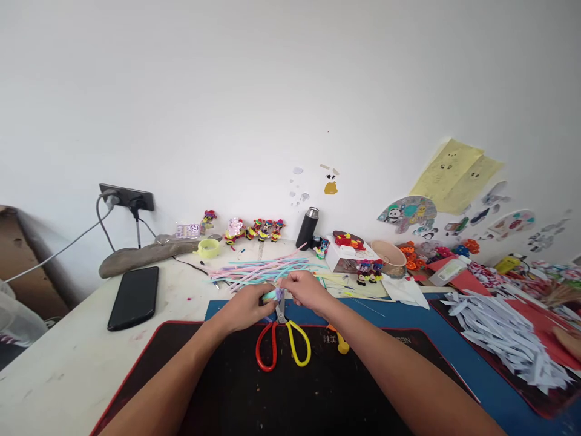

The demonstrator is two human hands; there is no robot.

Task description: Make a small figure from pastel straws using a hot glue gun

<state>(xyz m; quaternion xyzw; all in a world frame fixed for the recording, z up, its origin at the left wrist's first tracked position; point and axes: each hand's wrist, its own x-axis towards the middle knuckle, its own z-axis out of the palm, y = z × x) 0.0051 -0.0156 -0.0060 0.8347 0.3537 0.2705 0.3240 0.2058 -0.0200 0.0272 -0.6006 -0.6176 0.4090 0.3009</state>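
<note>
My left hand (247, 307) is closed around a small bundle of mint-green and lavender fuzzy pipe cleaner (271, 295). Close beside it, my right hand (302, 289) pinches at the bundle's upper right end with thumb and forefinger; what lies between those fingertips is too small to make out. Just below both hands, scissors (281, 313) with one red and one yellow handle lie on the black mat (236, 387), blades pointing away from me. Beyond the hands is a loose pile of pink, blue and lilac pipe cleaners (258, 270).
A phone (133, 298) lies at the left, near yellow-green tape (209, 247). Small colourful figures (263, 230), a black flask (307, 229) and a white box (340, 259) stand along the wall. White paper strips (508, 339) are heaped at the right. A yellow-orange object (342, 345) lies by my right forearm.
</note>
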